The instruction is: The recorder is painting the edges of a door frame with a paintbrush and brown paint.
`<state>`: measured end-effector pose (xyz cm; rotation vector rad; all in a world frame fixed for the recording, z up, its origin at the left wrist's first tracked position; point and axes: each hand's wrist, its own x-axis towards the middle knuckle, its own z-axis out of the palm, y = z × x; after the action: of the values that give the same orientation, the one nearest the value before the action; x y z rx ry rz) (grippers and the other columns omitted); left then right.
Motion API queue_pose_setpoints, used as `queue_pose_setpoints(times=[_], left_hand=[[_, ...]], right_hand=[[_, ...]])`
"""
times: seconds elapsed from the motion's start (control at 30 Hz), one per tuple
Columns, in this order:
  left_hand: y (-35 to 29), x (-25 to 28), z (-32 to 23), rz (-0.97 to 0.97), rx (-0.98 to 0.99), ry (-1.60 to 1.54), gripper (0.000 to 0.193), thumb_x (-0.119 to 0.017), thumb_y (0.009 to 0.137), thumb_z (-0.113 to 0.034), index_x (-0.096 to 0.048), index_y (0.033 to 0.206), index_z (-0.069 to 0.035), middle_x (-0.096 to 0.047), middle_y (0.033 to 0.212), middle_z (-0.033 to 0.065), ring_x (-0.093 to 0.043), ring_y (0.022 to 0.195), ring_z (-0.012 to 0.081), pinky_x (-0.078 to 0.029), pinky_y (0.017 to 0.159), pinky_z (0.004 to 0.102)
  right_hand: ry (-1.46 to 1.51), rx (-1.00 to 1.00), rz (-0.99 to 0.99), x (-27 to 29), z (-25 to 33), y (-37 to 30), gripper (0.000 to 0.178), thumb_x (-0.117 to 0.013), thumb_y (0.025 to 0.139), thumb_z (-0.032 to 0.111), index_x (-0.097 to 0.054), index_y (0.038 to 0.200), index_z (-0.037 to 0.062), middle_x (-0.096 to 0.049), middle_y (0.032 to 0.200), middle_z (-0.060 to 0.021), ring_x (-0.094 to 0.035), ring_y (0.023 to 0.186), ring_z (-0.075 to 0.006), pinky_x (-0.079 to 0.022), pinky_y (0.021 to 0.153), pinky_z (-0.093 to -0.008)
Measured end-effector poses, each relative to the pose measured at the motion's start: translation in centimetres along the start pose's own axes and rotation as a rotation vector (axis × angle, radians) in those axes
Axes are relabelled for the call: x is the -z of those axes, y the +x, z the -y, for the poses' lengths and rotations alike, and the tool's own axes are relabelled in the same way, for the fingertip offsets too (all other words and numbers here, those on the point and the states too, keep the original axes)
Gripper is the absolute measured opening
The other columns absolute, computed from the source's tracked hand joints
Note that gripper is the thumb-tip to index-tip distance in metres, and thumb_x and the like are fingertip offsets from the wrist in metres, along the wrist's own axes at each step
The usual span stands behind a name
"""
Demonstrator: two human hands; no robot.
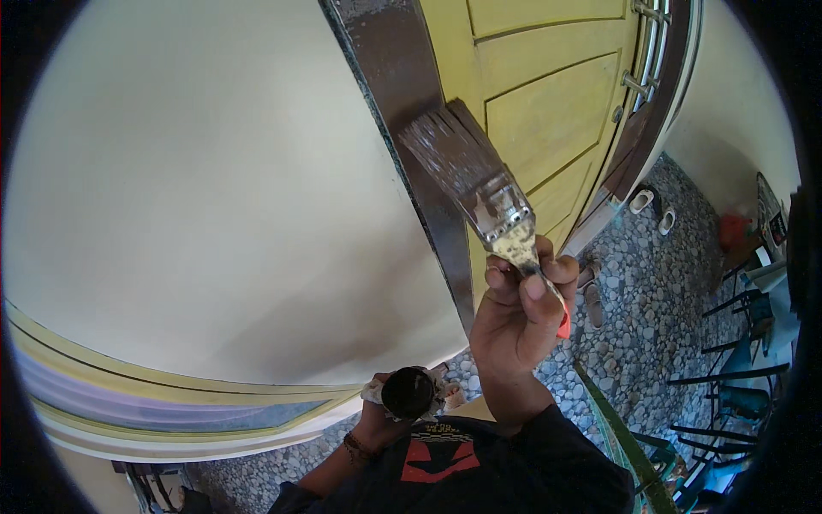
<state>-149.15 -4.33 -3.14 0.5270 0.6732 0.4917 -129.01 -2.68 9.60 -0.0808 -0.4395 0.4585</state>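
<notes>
Your hands are apart. At six o'clock, your left hand (375, 423) clasps the can (409, 372), mouth up. At four, your right hand (527, 313) grips the brush (498, 206) by its handle. The brush sits near one o'clock, long axis running five to eleven, bristles toward eleven, overlapping the brown frame (390, 64); I can't tell if they touch. Beyond, at one, is the yellow door (548, 94).

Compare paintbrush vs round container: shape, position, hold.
Shape: the paintbrush is long with a broad, flat head; the container has a round, open mouth.
Position: the paintbrush is raised ahead; the container is close to the chest.
Hold: the right hand grips the paintbrush, the left hand the container.
Shared: both look dark, at the bristles and inside the container.
</notes>
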Motion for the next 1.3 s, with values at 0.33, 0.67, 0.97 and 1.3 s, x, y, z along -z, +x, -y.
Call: queue_pose_setpoints(times=[0.33, 0.67, 0.97, 1.3], left_hand=[[-0.5, -0.9, -0.6, 0.036, -0.151, 0.547, 0.038, -0.043, 0.087, -0.027, -0.048, 0.118, -0.005, -0.054, 0.119, 0.0103, -0.052, 0.109, 0.0216, -0.041, 0.095, 0.037], [-0.2, 0.7, 0.1, -0.008, 0.0, 0.196, 0.044, -0.036, 0.088, -0.034, -0.048, 0.118, -0.004, -0.053, 0.118, 0.0139, -0.051, 0.11, 0.0261, -0.04, 0.096, 0.0416], [-1.0, 0.0, -0.3, 0.051, -0.133, 0.77, 0.045, -0.062, 0.077, -0.017, -0.047, 0.118, -0.006, -0.055, 0.115, 0.0088, -0.053, 0.107, 0.0175, -0.038, 0.098, 0.0327], [-1.3, 1.7, 1.0, -0.076, 0.069, 0.202, 0.052, -0.034, 0.088, -0.044, -0.047, 0.122, -0.007, -0.05, 0.123, 0.0126, -0.047, 0.115, 0.0272, -0.034, 0.102, 0.0428]], right_hand=[[-0.101, -0.05, -0.038, 0.8, -1.1, -0.2, 0.021, -0.059, 0.078, 0.005, -0.045, 0.093, 0.0029, -0.046, 0.1, -0.0151, -0.061, 0.083, -0.0335, -0.056, 0.071, -0.0421], [-0.097, -0.044, -0.075, 1.9, -1.6, -1.1, 0.019, -0.059, 0.077, 0.003, -0.046, 0.092, 0.0014, -0.047, 0.099, -0.0159, -0.061, 0.084, -0.0332, -0.057, 0.07, -0.0416], [-0.127, -0.043, -0.117, 2.1, -1.7, -1.8, 0.018, -0.056, 0.076, 0.0, -0.046, 0.091, 0.002, -0.049, 0.095, -0.0151, -0.061, 0.082, -0.031, -0.056, 0.068, -0.0397], [-0.116, -0.085, -0.174, 3.1, -1.8, -2.7, 0.019, -0.056, 0.078, 0.0, -0.046, 0.093, 0.0025, -0.05, 0.097, -0.0147, -0.061, 0.083, -0.032, -0.054, 0.07, -0.0425]])
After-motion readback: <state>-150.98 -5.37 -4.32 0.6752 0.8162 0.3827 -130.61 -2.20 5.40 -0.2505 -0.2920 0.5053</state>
